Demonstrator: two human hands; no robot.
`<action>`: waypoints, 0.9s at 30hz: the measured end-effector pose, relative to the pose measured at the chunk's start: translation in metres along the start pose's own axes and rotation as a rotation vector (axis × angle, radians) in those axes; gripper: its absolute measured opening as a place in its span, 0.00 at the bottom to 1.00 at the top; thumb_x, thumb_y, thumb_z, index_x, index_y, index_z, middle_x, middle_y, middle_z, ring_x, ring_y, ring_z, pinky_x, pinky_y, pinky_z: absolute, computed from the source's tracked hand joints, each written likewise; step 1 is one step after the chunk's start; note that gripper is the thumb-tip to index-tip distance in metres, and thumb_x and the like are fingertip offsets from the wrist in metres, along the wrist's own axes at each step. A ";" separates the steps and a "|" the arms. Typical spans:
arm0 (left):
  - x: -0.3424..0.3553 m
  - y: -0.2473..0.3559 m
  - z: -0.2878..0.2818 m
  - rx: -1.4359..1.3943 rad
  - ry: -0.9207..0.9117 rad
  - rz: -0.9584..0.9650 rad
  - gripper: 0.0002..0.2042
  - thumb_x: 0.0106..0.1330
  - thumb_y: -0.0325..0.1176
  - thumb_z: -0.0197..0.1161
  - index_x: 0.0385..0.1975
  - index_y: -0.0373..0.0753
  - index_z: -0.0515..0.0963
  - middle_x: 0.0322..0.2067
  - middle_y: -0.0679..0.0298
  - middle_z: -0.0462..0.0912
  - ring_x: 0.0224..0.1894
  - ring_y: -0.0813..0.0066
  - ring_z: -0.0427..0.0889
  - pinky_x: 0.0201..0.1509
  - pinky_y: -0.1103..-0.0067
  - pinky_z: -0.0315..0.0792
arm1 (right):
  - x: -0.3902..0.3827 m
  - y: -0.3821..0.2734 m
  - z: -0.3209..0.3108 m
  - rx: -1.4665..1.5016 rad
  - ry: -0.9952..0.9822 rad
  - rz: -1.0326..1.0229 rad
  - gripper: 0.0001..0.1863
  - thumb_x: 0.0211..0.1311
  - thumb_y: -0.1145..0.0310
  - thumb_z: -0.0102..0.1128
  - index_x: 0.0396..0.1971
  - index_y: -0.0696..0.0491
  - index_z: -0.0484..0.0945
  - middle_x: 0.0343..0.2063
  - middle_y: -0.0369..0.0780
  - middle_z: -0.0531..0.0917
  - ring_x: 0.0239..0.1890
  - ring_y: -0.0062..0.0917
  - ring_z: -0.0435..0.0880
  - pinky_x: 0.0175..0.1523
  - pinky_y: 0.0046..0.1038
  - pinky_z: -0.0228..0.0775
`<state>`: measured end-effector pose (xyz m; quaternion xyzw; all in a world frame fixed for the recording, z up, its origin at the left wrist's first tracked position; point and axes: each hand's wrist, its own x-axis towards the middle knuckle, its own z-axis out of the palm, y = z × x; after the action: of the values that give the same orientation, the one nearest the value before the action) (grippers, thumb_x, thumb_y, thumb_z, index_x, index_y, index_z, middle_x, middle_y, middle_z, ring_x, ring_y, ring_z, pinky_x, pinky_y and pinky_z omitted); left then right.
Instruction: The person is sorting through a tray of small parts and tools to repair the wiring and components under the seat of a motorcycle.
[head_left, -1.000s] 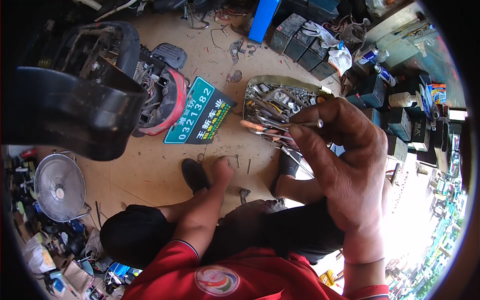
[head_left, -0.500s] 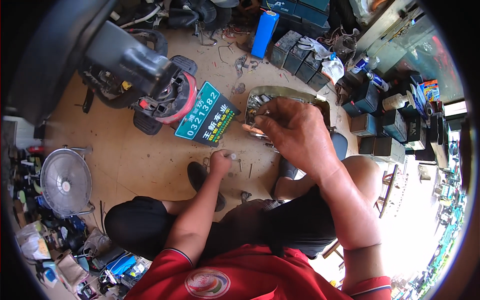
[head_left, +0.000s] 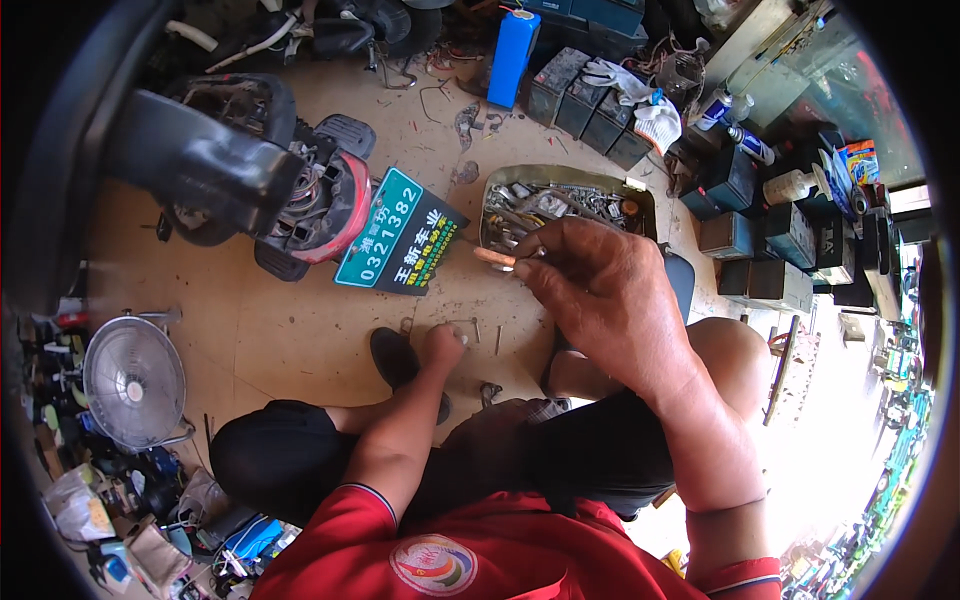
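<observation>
At the far left a small fan (head_left: 133, 380) stands on the floor (head_left: 270, 330), with a scooter's rear end (head_left: 300, 195) and a green plate (head_left: 400, 232) beyond it. Near the middle the left hand (head_left: 443, 347) reaches down to the floor beside a dark shoe (head_left: 398, 362), fingers curled, though I cannot tell whether they hold anything. Further right the right hand (head_left: 598, 285) has its fingers pinched shut on a small orange-handled tool (head_left: 497, 258), held just in front of a metal tray (head_left: 640, 190) of loose parts.
</observation>
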<state>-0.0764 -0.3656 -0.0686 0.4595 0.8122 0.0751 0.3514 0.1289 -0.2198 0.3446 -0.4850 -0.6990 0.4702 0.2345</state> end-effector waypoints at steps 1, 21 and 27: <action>0.002 0.000 0.001 0.028 0.010 0.021 0.07 0.58 0.33 0.68 0.34 0.41 0.86 0.34 0.51 0.87 0.40 0.47 0.87 0.45 0.61 0.80 | 0.001 0.000 0.000 -0.054 0.009 -0.027 0.09 0.63 0.72 0.67 0.41 0.59 0.85 0.31 0.46 0.88 0.35 0.32 0.86 0.41 0.32 0.78; 0.028 0.018 -0.015 -0.285 0.139 0.363 0.05 0.62 0.27 0.66 0.36 0.34 0.81 0.31 0.54 0.87 0.33 0.57 0.86 0.38 0.67 0.78 | 0.026 0.011 0.014 -0.096 -0.030 -0.054 0.09 0.62 0.74 0.61 0.41 0.57 0.85 0.30 0.45 0.88 0.33 0.29 0.89 0.41 0.31 0.79; -0.002 0.096 -0.084 -0.750 -0.113 0.293 0.05 0.70 0.24 0.64 0.43 0.34 0.81 0.32 0.67 0.86 0.33 0.83 0.83 0.37 0.81 0.77 | 0.028 0.037 0.027 -0.346 -0.116 -0.140 0.12 0.62 0.69 0.58 0.38 0.60 0.86 0.34 0.54 0.87 0.39 0.51 0.87 0.49 0.45 0.79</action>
<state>-0.0628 -0.2958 0.0378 0.4138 0.6338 0.3901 0.5243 0.1127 -0.2032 0.2961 -0.4403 -0.8139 0.3527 0.1392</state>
